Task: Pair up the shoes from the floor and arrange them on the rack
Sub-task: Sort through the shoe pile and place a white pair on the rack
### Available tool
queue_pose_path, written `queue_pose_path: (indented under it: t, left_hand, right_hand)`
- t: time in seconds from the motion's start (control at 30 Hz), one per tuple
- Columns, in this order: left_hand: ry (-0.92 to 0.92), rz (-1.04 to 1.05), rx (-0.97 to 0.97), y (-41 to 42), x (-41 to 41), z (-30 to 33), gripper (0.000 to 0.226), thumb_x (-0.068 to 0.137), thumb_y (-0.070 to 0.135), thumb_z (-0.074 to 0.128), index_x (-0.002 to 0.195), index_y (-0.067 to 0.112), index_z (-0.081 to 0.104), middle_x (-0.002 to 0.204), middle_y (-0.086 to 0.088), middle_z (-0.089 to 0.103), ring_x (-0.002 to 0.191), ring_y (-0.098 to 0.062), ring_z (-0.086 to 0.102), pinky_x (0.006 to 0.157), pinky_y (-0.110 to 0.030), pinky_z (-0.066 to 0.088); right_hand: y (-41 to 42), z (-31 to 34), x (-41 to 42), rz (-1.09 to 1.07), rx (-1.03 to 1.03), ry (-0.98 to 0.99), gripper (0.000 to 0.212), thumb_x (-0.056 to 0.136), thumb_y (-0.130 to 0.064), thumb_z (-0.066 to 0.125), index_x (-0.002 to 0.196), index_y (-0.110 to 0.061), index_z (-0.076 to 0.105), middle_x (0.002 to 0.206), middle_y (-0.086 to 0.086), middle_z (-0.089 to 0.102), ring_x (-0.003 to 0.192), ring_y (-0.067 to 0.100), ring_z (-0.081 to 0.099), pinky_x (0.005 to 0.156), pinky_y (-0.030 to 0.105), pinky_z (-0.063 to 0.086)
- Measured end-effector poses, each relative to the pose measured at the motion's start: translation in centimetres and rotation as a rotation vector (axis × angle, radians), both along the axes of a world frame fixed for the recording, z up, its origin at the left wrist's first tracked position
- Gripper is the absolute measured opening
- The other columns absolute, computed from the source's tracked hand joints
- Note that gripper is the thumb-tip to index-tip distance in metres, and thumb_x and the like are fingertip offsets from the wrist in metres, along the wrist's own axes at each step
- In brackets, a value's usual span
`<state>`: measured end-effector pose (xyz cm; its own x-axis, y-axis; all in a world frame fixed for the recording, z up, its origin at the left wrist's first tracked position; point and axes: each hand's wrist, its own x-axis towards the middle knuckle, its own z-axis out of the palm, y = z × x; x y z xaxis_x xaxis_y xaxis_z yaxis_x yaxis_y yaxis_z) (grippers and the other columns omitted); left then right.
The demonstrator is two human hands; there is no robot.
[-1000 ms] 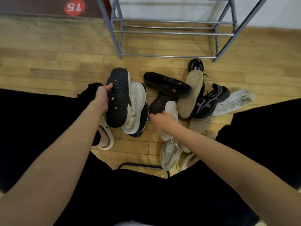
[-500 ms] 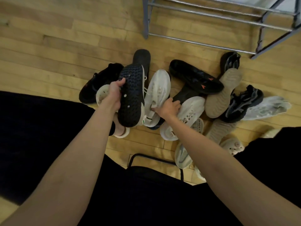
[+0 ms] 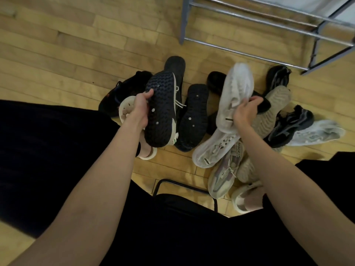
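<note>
Over on the left, the left hand (image 3: 139,108) has its fingers curled round the edge of a black-soled sneaker (image 3: 160,110), held sole-up with its long axis running away from the person toward the rack, toe end farther off. Just beside it, to the right, a second shoe with the same studded black sole (image 3: 194,117) lies sole-up on the wooden floor (image 3: 57,60), roughly parallel and apparently its mate; going by the gap, the left hand is the nearer one to it. Farther right, the right hand (image 3: 245,110) grips a white sneaker (image 3: 235,96) raised over the pile, also pointing away from the person, with another white sneaker (image 3: 215,148) lying under the forearm, angled across. To the right of that sit a tan-soled shoe (image 3: 272,110) and a black and grey trainer (image 3: 292,125), crowded together. The metal rack (image 3: 249,24) stands beyond, up and to the right, its lowest rails bare where visible; open floor lies between the pile and its near edge, so I'd judge the carry forward to be unobstructed.
</note>
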<state>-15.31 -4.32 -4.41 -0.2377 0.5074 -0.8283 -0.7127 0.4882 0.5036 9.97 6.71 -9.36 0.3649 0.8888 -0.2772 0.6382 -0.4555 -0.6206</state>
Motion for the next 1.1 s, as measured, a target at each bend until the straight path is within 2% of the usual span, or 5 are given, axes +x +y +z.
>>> queue_pose_path:
  t: [0.27,0.47,0.67,0.93,1.1]
  left_hand:
    - [0.032,-0.053,-0.044,0.2,1.4,-0.2,0.04,0.099,0.025,0.044,0.134,0.008,0.05,0.124,-0.013,0.06,0.11,-0.031,0.059,0.091,-0.042,0.047]
    - [0.052,-0.015,-0.038,-0.1,1.2,-0.3,0.039,0.099,0.022,0.043,0.137,0.011,0.049,0.11,-0.008,0.062,0.101,-0.027,0.06,0.076,-0.038,0.049]
    - [0.067,0.021,-0.039,-0.7,1.3,-0.6,0.037,0.101,0.02,0.042,0.137,0.012,0.046,0.098,-0.003,0.059,0.088,-0.019,0.058,0.067,-0.033,0.045]
    - [0.085,0.027,-0.087,-1.0,0.9,-0.6,0.046,0.1,0.031,0.045,0.142,0.011,0.042,0.131,-0.01,0.055,0.089,-0.02,0.057,0.069,-0.034,0.044]
    - [0.053,0.11,-0.133,-1.0,1.1,0.0,0.058,0.097,0.045,0.046,0.138,0.005,0.048,0.131,-0.012,0.057,0.117,-0.032,0.054,0.096,-0.041,0.041]
  right_hand:
    - [-2.5,0.4,0.3,0.223,-0.044,-0.418,0.046,0.088,-0.006,0.053,0.132,-0.001,0.041,0.139,0.023,0.039,0.127,0.039,0.037,0.105,0.045,0.03]
    - [-3.9,-2.0,-3.2,1.392,-0.006,-0.569,0.088,0.08,0.001,0.064,0.152,-0.02,0.018,0.159,0.018,0.003,0.146,0.037,0.008,0.116,0.047,0.021]
    - [-3.0,-4.5,-5.6,2.014,-0.104,-0.978,0.107,0.082,-0.009,0.068,0.153,-0.024,-0.01,0.161,0.01,-0.009,0.148,0.03,-0.007,0.12,0.049,0.007]
    - [-1.6,-3.1,-7.4,2.146,-0.054,-1.071,0.121,0.066,-0.022,0.083,0.153,-0.02,-0.001,0.16,0.015,0.007,0.148,0.033,0.008,0.117,0.044,0.023]
    - [0.4,1.2,-5.0,1.687,-0.124,-0.426,0.129,0.056,-0.026,0.089,0.153,-0.015,0.003,0.158,0.013,0.014,0.144,0.031,0.022,0.111,0.041,0.034]
